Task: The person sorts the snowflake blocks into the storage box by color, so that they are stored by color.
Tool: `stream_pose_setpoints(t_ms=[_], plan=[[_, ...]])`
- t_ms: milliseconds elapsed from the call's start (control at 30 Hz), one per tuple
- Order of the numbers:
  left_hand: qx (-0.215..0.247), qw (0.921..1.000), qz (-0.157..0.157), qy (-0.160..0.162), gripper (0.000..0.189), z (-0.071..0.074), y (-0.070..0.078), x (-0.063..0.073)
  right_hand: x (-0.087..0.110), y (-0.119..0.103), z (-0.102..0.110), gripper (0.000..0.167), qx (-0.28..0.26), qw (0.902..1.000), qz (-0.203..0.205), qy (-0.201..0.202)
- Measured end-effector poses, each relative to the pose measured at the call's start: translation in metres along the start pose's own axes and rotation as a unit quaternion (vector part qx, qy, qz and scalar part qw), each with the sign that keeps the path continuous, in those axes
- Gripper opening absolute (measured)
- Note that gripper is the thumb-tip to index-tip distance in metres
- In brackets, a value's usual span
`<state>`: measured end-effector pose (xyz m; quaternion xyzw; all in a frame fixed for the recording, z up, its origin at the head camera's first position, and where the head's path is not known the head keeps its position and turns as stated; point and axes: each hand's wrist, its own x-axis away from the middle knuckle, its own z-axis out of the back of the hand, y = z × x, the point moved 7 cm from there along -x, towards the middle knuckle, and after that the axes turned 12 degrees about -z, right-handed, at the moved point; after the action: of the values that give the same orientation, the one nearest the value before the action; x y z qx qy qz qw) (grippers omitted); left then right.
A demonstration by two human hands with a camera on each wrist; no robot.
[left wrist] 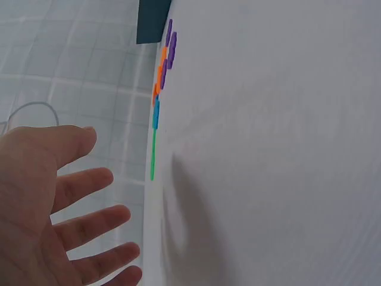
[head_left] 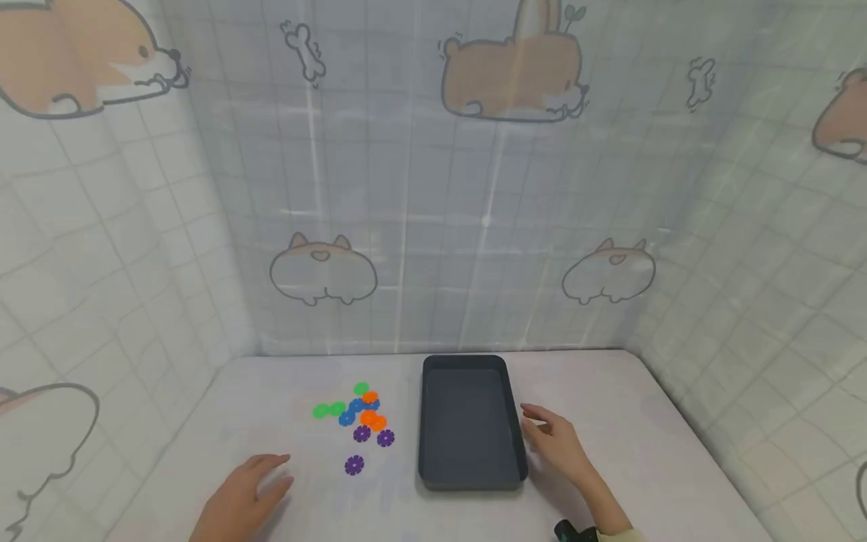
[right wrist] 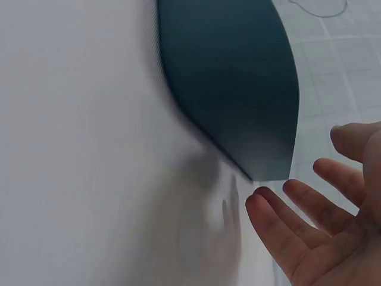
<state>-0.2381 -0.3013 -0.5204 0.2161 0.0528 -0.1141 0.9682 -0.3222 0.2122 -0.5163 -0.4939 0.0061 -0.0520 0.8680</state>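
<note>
Here, left fingers point(left wrist: 95, 225) spread near discs point(head_left: 368, 418); right fingers point(right wrist: 275, 230) loosely spread beside tray point(head_left: 470, 429).

No text, label, brand or number can be read; the backdrop point(head_left: 440, 181), rising at the table's point(head_left: 609, 406) far edge, carries printed drawings without legible lettering, the nearest to signs being two small hearts point(head_left: 320, 256), each on a drawn animal point(head_left: 609, 284); nothing legible shows on the tray point(head_left: 472, 484), by that edge, or on the discs point(head_left: 368, 418) beyond its left side.
</note>
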Motion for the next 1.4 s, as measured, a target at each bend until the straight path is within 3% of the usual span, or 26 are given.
stream_pose_setpoints(t_ms=[100,267,600,867,1300,1400], plan=[[0.045,0.9984,0.029,-0.02,0.049,-0.007,0.001,-0.002,-0.002,-0.001,-0.004,0.035,-0.043,0.999,-0.014,-0.005],[0.069,0.9963,0.047,-0.021,0.047,-0.017,0.006,-0.002,-0.005,-0.002,-0.008,0.035,-0.099,0.9947,-0.024,-0.004],[0.091,0.9915,0.087,-0.033,0.04,-0.031,0.037,-0.01,-0.001,0.002,-0.02,0.034,-0.123,0.9885,-0.088,0.011],[0.09,0.9923,0.076,-0.037,0.038,-0.041,0.05,-0.021,-0.002,0.007,-0.022,0.034,-0.126,0.9833,-0.131,0.014],[0.074,0.9955,0.026,-0.054,0.04,-0.052,0.057,-0.047,-0.006,0.008,-0.022,0.037,-0.145,0.9788,-0.145,-0.006],[0.069,0.9955,0.027,-0.059,0.04,-0.052,0.06,-0.049,-0.006,0.009,-0.022,0.037,-0.147,0.978,-0.148,-0.006]])
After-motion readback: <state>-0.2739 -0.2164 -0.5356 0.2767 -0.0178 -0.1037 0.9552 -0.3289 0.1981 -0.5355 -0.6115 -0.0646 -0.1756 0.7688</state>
